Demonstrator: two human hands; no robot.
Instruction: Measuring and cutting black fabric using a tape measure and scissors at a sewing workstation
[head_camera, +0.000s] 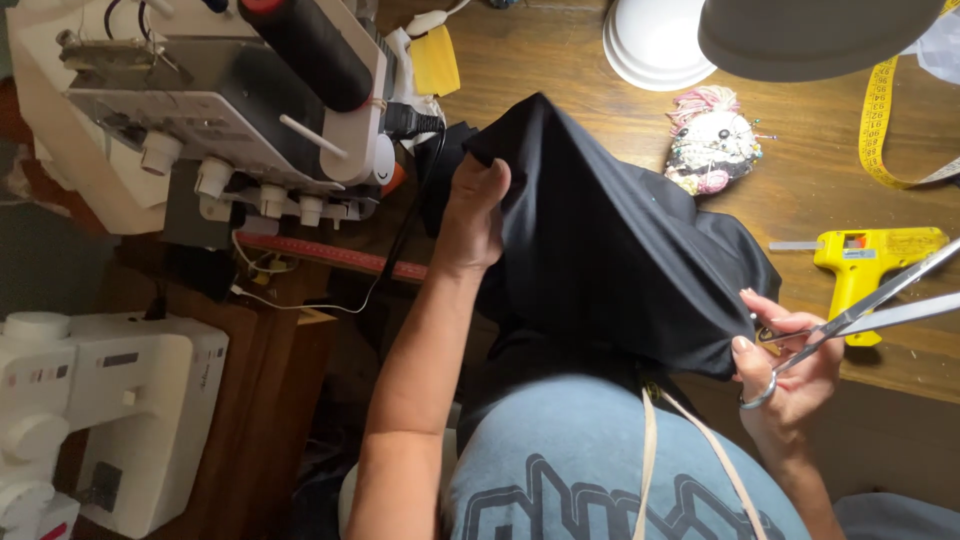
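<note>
The black fabric (610, 235) hangs in a smooth, dark, tent-like drape above my lap and the bench (800, 170) edge. My left hand (473, 215) is closed on its upper corner, pinching it up, while my right hand (790, 365) grips silver scissors (865, 305), blades parted, right at its lower edge. The wooden bench carries a yellow glue gun (870, 262), a pincushion (712, 140) and a measuring tape (880, 120); a white overlocker (200, 100) stands to my left.

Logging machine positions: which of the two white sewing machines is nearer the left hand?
The upper one, carrying the big black thread cone, sits just beside the left hand gripping the black fabric. The other machine stands lower left, farther away.
</note>
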